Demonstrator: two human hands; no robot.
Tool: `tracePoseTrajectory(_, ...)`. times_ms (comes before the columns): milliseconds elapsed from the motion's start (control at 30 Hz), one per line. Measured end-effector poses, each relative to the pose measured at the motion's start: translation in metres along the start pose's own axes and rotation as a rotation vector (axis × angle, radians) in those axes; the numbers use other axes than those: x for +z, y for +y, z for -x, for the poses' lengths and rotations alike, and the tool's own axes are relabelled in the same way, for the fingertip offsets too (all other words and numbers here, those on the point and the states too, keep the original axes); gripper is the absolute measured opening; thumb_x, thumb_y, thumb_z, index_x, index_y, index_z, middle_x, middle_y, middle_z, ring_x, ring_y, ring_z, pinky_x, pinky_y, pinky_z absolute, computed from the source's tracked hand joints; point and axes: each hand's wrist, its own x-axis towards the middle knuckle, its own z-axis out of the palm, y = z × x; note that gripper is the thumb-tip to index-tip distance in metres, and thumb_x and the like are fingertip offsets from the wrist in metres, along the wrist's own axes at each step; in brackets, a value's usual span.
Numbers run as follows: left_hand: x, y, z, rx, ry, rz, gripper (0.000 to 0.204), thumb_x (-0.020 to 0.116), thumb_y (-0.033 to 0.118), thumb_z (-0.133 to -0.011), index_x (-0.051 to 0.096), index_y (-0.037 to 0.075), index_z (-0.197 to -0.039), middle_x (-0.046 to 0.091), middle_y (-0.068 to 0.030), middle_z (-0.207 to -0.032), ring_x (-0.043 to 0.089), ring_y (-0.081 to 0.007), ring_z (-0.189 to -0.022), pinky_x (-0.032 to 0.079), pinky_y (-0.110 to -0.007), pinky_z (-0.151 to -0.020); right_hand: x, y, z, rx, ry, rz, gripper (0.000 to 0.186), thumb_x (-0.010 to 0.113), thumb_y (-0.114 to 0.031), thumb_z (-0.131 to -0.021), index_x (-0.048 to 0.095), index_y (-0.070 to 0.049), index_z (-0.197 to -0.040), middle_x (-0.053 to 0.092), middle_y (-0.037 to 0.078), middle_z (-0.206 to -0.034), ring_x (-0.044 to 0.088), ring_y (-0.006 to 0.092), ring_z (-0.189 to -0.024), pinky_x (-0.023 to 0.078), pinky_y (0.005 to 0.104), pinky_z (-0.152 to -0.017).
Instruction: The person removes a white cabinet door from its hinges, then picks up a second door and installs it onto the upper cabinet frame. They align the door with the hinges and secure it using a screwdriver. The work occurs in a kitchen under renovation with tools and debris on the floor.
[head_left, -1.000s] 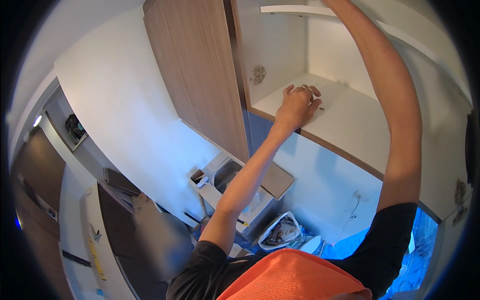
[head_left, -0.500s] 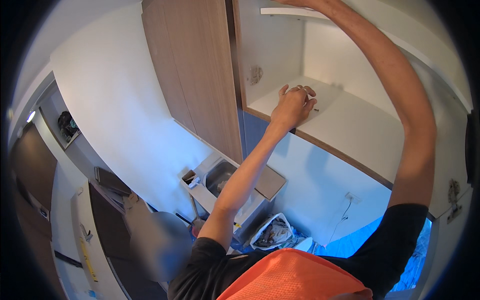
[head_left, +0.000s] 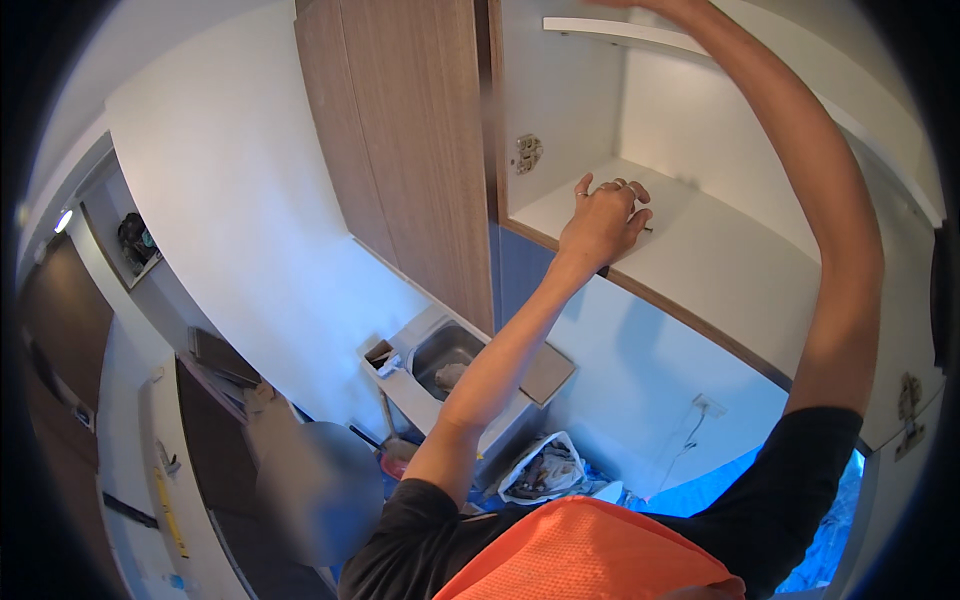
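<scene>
My left hand (head_left: 605, 222) reaches over the front edge of a white cabinet's bottom panel (head_left: 725, 262). Its fingers are apart and loosely bent, with rings on them. Close beside those fingers, a small dark screw-like piece (head_left: 648, 230) shows on the panel; whether they touch it I cannot tell. My right arm arches up along the cabinet's right side. Only a sliver of my right hand (head_left: 625, 3) shows at the upper edge, above the white inner shelf (head_left: 625, 32), so its fingers are hidden. A metal hinge (head_left: 528, 153) sits on the cabinet's left inner wall.
A tall wood-grain panel (head_left: 415, 150) adjoins the cabinet on the left. Below are a sink (head_left: 445, 350), a white bag of rubbish (head_left: 545, 470) and a wall socket (head_left: 708, 405). Another hinge (head_left: 908, 415) is at right. A blurred grey rounded shape (head_left: 320, 490) fills the lower left.
The whole view has shifted slightly, moving the cabinet a little right and down in the picture. My left hand keeps nearly the same place over the panel; my right hand is more cut off.
</scene>
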Motion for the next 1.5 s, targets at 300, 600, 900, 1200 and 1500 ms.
tracePoseTrajectory(300,-0.007,0.001,0.0,-0.035,0.032,0.033,0.017,0.065,0.021,-0.098,0.07,0.01,-0.111,0.07,-0.0049,-0.087,0.069,-0.0222,-0.09,0.028,-0.055,-0.119,0.011,0.008,0.014,-0.129,0.278,0.129,0.027,0.068,-0.021,-0.092,0.063,-0.001,-0.11,0.071,0.014,-0.093,0.065,0.0278,-0.074,0.053,0.0424,-0.067)
tracePoseTrajectory(600,-0.004,-0.001,0.0,-0.055,0.094,0.113,0.012,0.064,0.017,-0.098,0.07,0.009,-0.106,0.07,-0.0055,-0.08,0.069,-0.0233,-0.09,0.027,-0.054,-0.12,0.014,0.002,0.017,0.507,0.283,-0.86,0.02,0.078,-0.013,-0.089,0.071,0.003,-0.099,0.067,0.006,-0.071,0.058,0.0085,-0.057,0.045,0.0222,-0.049)
tracePoseTrajectory(900,-0.01,0.003,0.001,-0.056,0.097,0.14,0.011,0.065,0.017,-0.098,0.071,0.01,-0.102,0.069,-0.0052,-0.077,0.069,-0.0235,-0.086,0.027,-0.054,-0.119,0.018,-0.018,0.025,0.53,0.402,-0.825,0.021,0.065,-0.018,-0.097,0.066,0.001,-0.091,0.059,0.003,-0.067,0.05,0.0095,-0.054,0.039,0.0248,-0.047)
tracePoseTrajectory(1200,-0.009,0.001,0.002,-0.046,0.104,0.162,0.014,0.065,0.022,-0.098,0.071,0.01,-0.103,0.069,-0.0055,-0.08,0.068,-0.0224,-0.084,0.027,-0.054,-0.119,0.038,-0.014,0.03,0.497,0.497,-0.966,0.025,0.06,-0.023,-0.103,0.062,0.002,-0.1,0.063,0.006,-0.075,0.054,0.0119,-0.056,0.044,0.0251,-0.051)
tracePoseTrajectory(1500,-0.003,0.0,0.0,-0.022,0.046,0.051,0.014,0.066,0.023,-0.097,0.072,0.012,-0.103,0.071,-0.0041,-0.081,0.07,-0.0211,-0.087,0.025,-0.055,-0.12,0.02,-0.021,0.029,0.364,0.458,-0.286,0.03,0.063,-0.026,-0.101,0.055,0.002,-0.106,0.061,0.012,-0.086,0.06,0.0221,-0.083,0.051,0.0392,-0.077)
